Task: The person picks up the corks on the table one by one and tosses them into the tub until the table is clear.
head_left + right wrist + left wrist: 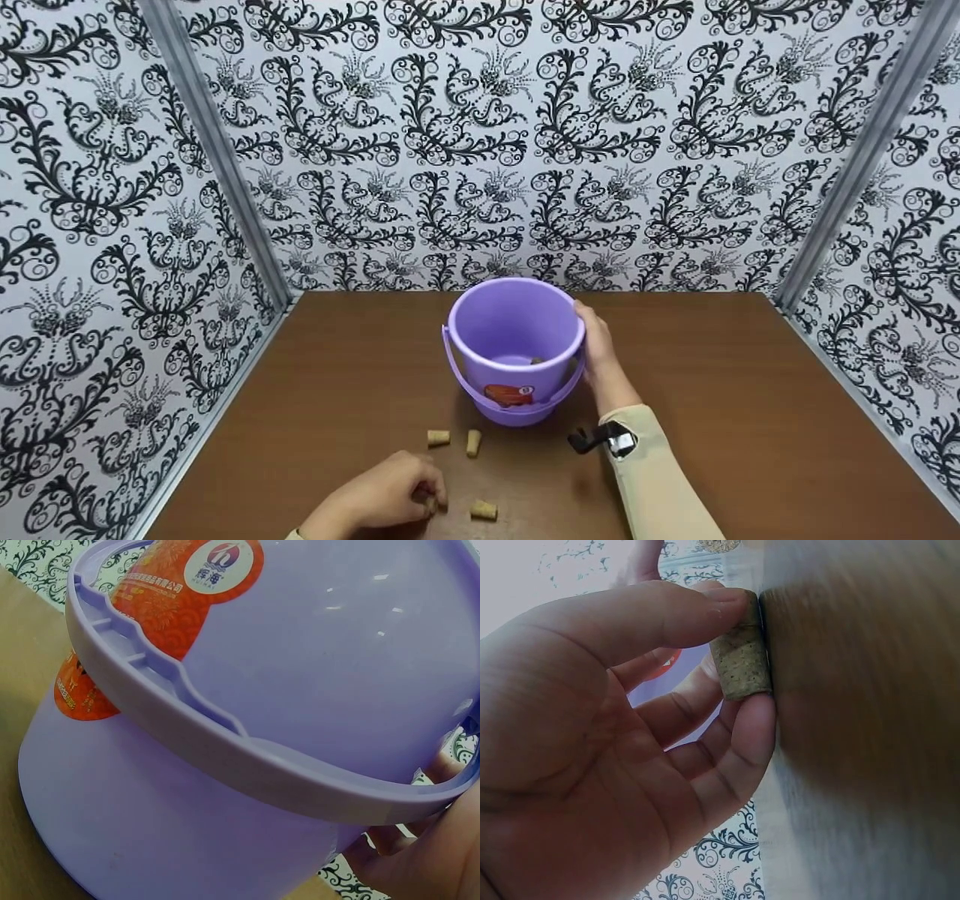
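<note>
A purple bucket (517, 390) with an orange label stands on the table, its handle (225, 754) hanging down across the front. My right hand (598, 341) grips the bucket's right side near the rim; in the right wrist view its fingers (386, 840) are partly hidden behind the bucket. At the front of the table, my left hand (394, 491) pinches a cork (742, 656) between thumb and fingers, low against the tabletop. Close by lie three loose corks: one cork (439, 438), a second cork (473, 443) and a third cork (484, 511). Inside the bucket, a small brown piece (537, 361) shows.
The brown wooden table (690, 375) is enclosed at the back and both sides by black-and-white patterned walls (480, 150). Grey strips (217, 157) run down the corners. A black camera mount (600, 436) sticks out from my right wrist.
</note>
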Motion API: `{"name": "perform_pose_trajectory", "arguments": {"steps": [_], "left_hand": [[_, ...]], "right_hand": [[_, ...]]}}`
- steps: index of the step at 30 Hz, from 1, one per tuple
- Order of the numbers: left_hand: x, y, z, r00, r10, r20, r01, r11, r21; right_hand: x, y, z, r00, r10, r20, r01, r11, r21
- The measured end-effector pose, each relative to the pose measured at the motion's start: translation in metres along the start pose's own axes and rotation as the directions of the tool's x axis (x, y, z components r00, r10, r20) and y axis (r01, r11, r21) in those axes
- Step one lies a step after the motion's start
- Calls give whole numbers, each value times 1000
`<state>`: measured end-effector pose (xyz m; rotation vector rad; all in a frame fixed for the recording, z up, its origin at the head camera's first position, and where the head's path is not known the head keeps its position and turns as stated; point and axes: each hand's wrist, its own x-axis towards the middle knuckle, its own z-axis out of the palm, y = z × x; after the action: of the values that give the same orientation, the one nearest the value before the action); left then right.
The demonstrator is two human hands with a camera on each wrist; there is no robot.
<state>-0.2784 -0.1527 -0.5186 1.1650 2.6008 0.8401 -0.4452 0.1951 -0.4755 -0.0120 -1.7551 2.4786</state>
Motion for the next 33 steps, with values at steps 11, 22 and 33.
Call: {"name": "perform_pose_trajectory", "arguments": {"steps": [11,22,33], "left_hand": [[1,1,0,1000,-16,-4,16,1000,9],[6,3,1,999,-38,-3,38,999,12],[11,5,-2,999,-26,-18,26,1000,4]], "right_hand": [[0,-1,0,1000,2,-16,-3,1000,-12],[2,1,0,999,-29,-15,29,1000,-4],[1,0,1,999,-32,-15,32,999,15]]}}
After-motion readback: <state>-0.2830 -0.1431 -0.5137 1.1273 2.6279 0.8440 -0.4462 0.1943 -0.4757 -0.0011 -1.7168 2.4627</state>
